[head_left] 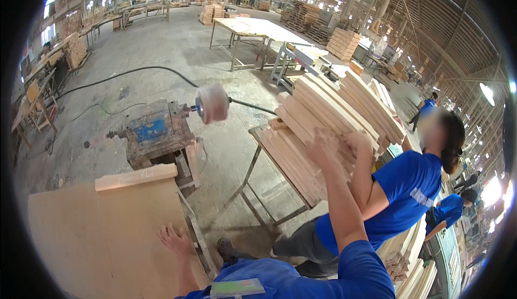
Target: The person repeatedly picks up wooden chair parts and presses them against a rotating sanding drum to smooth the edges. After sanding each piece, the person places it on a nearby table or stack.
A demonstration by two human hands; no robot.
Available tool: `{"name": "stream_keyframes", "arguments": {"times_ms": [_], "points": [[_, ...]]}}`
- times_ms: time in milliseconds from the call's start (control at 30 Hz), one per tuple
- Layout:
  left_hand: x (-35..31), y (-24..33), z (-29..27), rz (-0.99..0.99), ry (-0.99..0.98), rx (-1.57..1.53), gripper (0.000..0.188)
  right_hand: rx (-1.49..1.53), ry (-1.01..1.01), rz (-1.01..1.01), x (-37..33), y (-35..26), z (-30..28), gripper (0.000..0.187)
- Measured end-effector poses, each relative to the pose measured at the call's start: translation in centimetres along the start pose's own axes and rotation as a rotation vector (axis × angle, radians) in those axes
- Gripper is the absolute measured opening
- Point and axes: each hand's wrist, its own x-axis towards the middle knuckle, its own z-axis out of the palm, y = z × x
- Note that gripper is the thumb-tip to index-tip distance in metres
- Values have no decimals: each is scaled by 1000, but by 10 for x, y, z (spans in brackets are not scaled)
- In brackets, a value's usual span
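My left hand (175, 241) rests flat and open on the counter (97, 234); my right hand (323, 145) grips stacked wooden slats (323, 110).

Pale wooden slats (323, 121) lie stacked, tilted, on a metal-framed table (258, 137).

- The flat pale plywood tabletop (97, 234) lies at lower left, with the left hand (175, 241) resting on its right edge.
- A short pale wooden block (135, 177) lies along the tabletop's far edge.
- Behind that block stands the blue motor with a round buffing wheel (161, 127).
- To the right, a stack of long pale wooden slats (323, 127) sits on a metal-framed stand (258, 175).
- The right hand (326, 145) lies on the slats, beside a co-worker's hand (360, 140).
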Motion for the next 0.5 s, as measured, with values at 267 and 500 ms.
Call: {"name": "stream_keyframes", "arguments": {"times_ms": [267,500], "points": [[62,55,31,212,18,-252,49,-264,-280,430,62,37,55,84],[110,212,22,422,-247,-533,47,-74,-273,309,72,7,48,58]]}}
